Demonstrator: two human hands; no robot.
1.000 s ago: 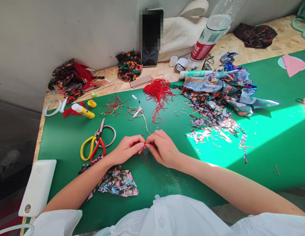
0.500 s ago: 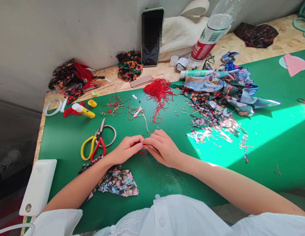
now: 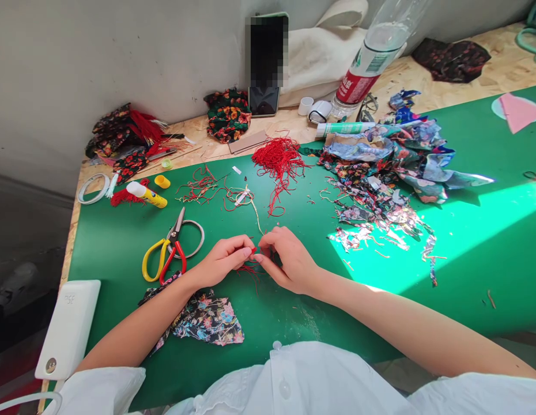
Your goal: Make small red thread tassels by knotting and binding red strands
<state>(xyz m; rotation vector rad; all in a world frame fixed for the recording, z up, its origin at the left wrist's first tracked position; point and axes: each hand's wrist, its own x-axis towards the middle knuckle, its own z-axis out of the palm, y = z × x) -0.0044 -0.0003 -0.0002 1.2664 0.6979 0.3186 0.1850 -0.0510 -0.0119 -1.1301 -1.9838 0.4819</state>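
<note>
Head view. Scissors [image 3: 164,253] with one yellow and one red handle lie on the green mat [image 3: 467,276] just left of the hands, untouched. Left hand [image 3: 220,262] is pinched shut, thumb and forefinger on a short red thread [image 3: 249,270]. Right hand [image 3: 289,262] pinches the same thread from the other side, and the fingertips of the two hands meet. The thread sits low over the mat at centre, with loose ends trailing below the fingers.

Judgement: work this fine is best gripped close to the meeting point, wrists rested on the mat, loose ends kept off the floral cloth piece [image 3: 203,320] under the left forearm.

Containers:
- Glue stick [image 3: 147,196] lies on its side with a small yellow cap [image 3: 161,181] near it; whether it is open cannot be told.
- Canvas bag [image 3: 320,57] rests against the wall, contents hidden.
- Plastic bottle [image 3: 372,55] leans, apparently holding clear liquid, neck out of frame.
</note>
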